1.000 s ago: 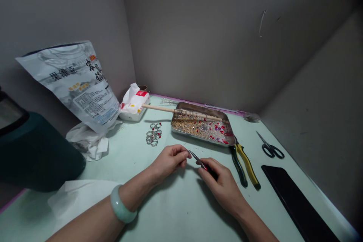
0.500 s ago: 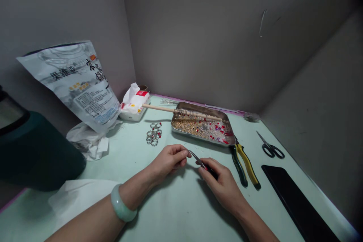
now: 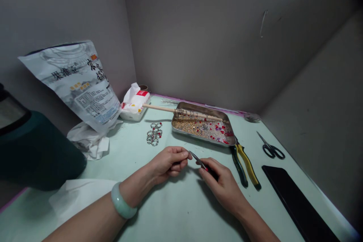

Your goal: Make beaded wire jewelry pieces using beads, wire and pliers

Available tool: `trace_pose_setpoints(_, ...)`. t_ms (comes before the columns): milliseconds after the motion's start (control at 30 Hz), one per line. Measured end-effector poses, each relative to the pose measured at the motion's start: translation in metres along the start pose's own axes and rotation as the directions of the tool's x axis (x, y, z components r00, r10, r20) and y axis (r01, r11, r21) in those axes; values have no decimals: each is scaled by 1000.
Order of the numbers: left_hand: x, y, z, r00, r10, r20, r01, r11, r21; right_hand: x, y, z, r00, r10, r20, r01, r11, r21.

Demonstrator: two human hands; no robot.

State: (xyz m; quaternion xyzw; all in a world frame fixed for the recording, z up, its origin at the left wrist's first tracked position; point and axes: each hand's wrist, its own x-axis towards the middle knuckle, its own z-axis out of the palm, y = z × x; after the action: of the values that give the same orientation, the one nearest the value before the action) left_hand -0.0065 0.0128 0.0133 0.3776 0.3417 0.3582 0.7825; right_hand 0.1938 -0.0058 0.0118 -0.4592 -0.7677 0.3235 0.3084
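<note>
Rings, silvery and red-dotted, lie leftmost. Left hand: fingers pinched shut, any piece between too small to discern; lower fingers hang lower than before. Slender metal pliers slant between the hands, tip pointing forward-left, dark handle gripped by the right hand.

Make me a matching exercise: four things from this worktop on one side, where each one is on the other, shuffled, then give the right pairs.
Things
1. Scissors
2. Bangle
3. Rings
4. Pointed tool

Places
A. Around the left wrist
B. In the right hand
C. Right of the tray
D. Bunched together, left of the tray

Pairs: 1-C, 2-A, 3-D, 4-B
</note>
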Motion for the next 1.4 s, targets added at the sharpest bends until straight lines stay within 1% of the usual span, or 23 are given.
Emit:
trace_pose_setpoints(167,0,0,1,999,-1,-40,2,999,35,0,5,2,997,-73,-31,70,993,-97)
trace_pose_setpoints(267,1,0,3,998,23,-66,-17,996,85,0,7,3,996,-83,-35,79,991,-110)
trace_pose_setpoints(433,1,0,9,982,104,-158,-72,977,200,-1,4,5,997,-42,-57,37,996,-87)
trace_pose_setpoints(567,3,-1,12,960,205,-188,-141,941,309,-3,0,8,998,46,-48,-46,999,5)
trace_pose_setpoints(633,5,-2,12,941,269,-207,-174,906,386,-3,-2,9,994,104,-20,-103,993,61)
trace_pose_setpoints(733,7,-4,12,894,374,-246,-200,826,527,-3,-3,11,989,148,-10,-146,984,101)
trace_pose_setpoints(833,7,-7,14,846,446,-290,-184,757,627,-4,-5,15,986,153,-58,-148,985,93)
trace_pose_setpoints(933,7,-9,15,818,473,-328,-163,737,655,-5,-6,19,983,161,-94,-154,985,78)
trace_pose_setpoints(967,7,-10,15,819,470,-330,-164,742,650,-5,-7,20,983,160,-95,-153,985,73)
trace_pose_setpoints(1033,8,-9,15,841,437,-319,-174,777,605,-5,-7,20,986,135,-99,-130,990,53)
trace_pose_setpoints(1133,7,-6,14,890,342,-303,-173,867,468,-5,-4,17,988,37,-147,-42,998,-35)
trace_pose_setpoints(1200,7,-4,14,907,288,-308,-160,911,379,-5,-1,14,983,-40,-180,19,993,-118)
trace_pose_setpoints(1300,6,-3,13,925,240,-296,-150,943,296,-5,2,12,974,-118,-195,78,977,-201)
trace_pose_setpoints(1400,5,-4,13,938,218,-271,-150,957,250,-5,6,13,966,-167,-199,121,966,-227)
